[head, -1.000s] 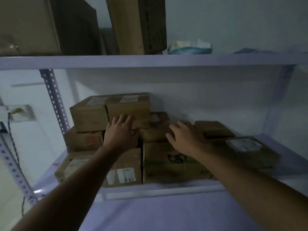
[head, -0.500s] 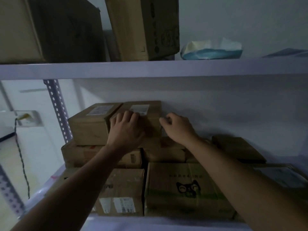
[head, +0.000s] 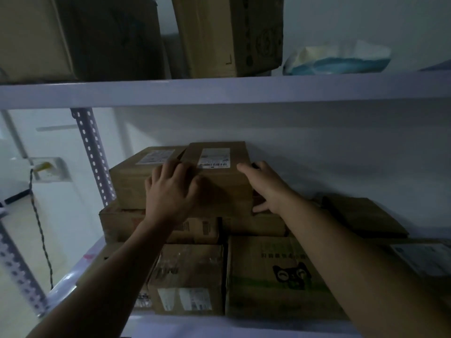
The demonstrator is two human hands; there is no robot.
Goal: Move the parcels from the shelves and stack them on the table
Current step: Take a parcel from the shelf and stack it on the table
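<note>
Early stage: top parcel (head: 234, 181) atop shelf (head: 70, 276) stack, not yet lifted. On its front, left hand (head: 170, 191), fingers spread flat; right hand (head: 266, 189) fingers clamped round right end. Many parcels (head: 275, 276) remaining; surface unseen.

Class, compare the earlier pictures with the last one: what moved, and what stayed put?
Both hands moved up from the lower boxes to the top parcel: the left hand rests on its front left edge, the right hand holds its right side. No parcel has shifted.
</note>
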